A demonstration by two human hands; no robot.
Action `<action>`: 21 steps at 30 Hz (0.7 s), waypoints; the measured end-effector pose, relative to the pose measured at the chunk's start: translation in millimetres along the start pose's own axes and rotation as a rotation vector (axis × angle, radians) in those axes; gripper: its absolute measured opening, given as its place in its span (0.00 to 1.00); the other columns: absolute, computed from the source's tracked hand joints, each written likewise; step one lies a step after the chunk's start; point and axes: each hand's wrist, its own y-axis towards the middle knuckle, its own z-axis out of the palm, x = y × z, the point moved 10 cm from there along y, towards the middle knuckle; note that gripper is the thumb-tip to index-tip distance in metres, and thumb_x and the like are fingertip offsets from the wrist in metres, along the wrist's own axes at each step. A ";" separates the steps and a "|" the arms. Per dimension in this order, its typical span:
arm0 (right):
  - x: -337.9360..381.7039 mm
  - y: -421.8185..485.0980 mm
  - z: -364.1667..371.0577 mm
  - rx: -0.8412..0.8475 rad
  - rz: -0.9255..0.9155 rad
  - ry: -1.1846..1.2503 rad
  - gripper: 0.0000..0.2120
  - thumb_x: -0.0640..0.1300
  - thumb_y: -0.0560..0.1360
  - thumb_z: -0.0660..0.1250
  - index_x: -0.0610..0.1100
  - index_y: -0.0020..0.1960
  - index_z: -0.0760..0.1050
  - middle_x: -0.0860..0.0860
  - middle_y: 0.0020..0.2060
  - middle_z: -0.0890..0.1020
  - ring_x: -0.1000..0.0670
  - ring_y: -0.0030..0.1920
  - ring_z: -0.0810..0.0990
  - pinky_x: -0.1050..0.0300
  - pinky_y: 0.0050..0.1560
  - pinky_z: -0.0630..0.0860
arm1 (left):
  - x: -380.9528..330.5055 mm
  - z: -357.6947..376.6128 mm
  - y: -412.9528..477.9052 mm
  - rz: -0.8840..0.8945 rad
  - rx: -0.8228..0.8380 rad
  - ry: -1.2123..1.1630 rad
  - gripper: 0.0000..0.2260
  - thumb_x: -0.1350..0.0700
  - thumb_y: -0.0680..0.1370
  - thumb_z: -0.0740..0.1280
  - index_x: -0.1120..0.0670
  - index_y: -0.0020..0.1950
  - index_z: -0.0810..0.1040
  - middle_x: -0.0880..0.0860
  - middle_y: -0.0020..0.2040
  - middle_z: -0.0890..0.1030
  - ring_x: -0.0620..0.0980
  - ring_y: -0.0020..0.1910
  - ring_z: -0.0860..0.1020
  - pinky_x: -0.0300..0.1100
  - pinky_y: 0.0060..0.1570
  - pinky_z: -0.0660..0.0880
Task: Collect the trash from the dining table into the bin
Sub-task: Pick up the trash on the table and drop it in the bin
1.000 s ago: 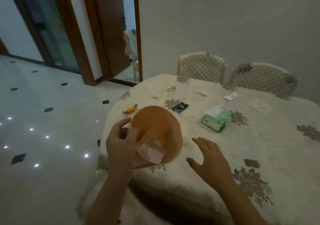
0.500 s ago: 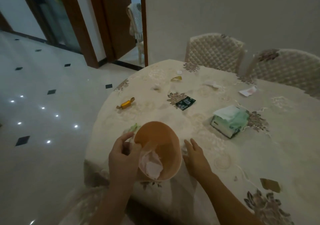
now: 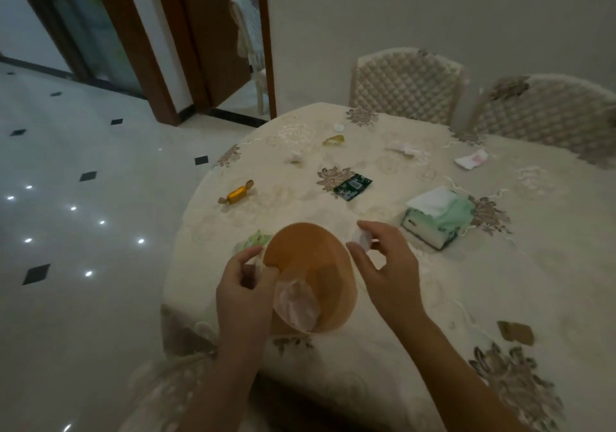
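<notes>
My left hand (image 3: 245, 285) was curled over the near-left rim of the orange bin (image 3: 311, 276), fingers and thumb pinched on the rim and on the edge of the thin plastic liner there. The forearm rose from the bottom of the frame, wrist roughly straight. The bin sat tilted at the near edge of the dining table (image 3: 383, 348), its mouth turned toward me. It was a smooth, matte, round plastic tub. Inside it lay a crumpled pale pink tissue (image 3: 296, 301), soft and creased, against the near-left wall.

My right hand (image 3: 383, 268) hovered just right of the bin's rim, palm turned left, fingers half bent. Fingertips and thumb nipped a small white scrap (image 3: 361, 238), crumpled and papery. The scrap was beside the rim, not yet inside the bin.

The table was round and covered with a cream embroidered cloth bearing brown floral motifs. Loose trash lay on it, well apart from the bin: a gold foil candy wrapper (image 3: 237, 193) twisted at both ends, a flat dark green sachet (image 3: 352, 186), a small yellow wrapper (image 3: 334, 140), a white crumpled bit (image 3: 296, 157) and a white-and-pink paper (image 3: 471, 160). A pale green wrapper (image 3: 255, 240) showed just behind the bin, touching or nearly so; I could not tell which. A soft green tissue pack (image 3: 440, 220) lay to the right with white tissue protruding. 2 quilted chairs (image 3: 405, 86) stood at the far side.
</notes>
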 end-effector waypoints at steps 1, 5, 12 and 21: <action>21.2 -0.4 3.6 0.082 -0.061 0.006 0.13 0.47 0.71 0.66 0.43 0.54 0.75 0.51 0.48 0.77 0.59 0.48 0.73 0.73 0.50 0.69 | -1.2 3.9 -1.3 -0.003 0.018 -0.019 0.11 0.58 0.74 0.66 0.41 0.44 0.74 0.58 0.41 0.78 0.55 0.41 0.77 0.48 0.42 0.77; 39.2 -26.6 41.4 0.476 -0.135 -0.193 0.19 0.50 0.70 0.64 0.43 0.58 0.74 0.44 0.57 0.78 0.49 0.59 0.74 0.60 0.60 0.65 | -7.5 29.6 -8.7 0.000 0.141 -0.073 0.10 0.59 0.74 0.68 0.47 0.52 0.77 0.60 0.42 0.76 0.52 0.39 0.75 0.50 0.43 0.76; -11.0 -28.4 -76.9 -0.050 0.007 -0.227 0.10 0.42 0.71 0.67 0.40 0.51 0.77 0.44 0.47 0.83 0.51 0.50 0.77 0.70 0.53 0.68 | -8.9 75.5 -18.9 0.011 0.227 -0.065 0.09 0.55 0.72 0.70 0.41 0.47 0.76 0.59 0.40 0.77 0.55 0.39 0.77 0.54 0.41 0.76; -227.9 -117.2 -147.2 0.184 0.872 -0.531 0.28 0.46 0.76 0.60 0.38 0.71 0.53 0.37 0.72 0.55 0.39 0.72 0.53 0.47 0.70 0.56 | -2.0 117.4 -31.3 0.008 0.252 -0.073 0.09 0.58 0.73 0.69 0.43 0.47 0.76 0.56 0.37 0.74 0.54 0.38 0.74 0.51 0.39 0.74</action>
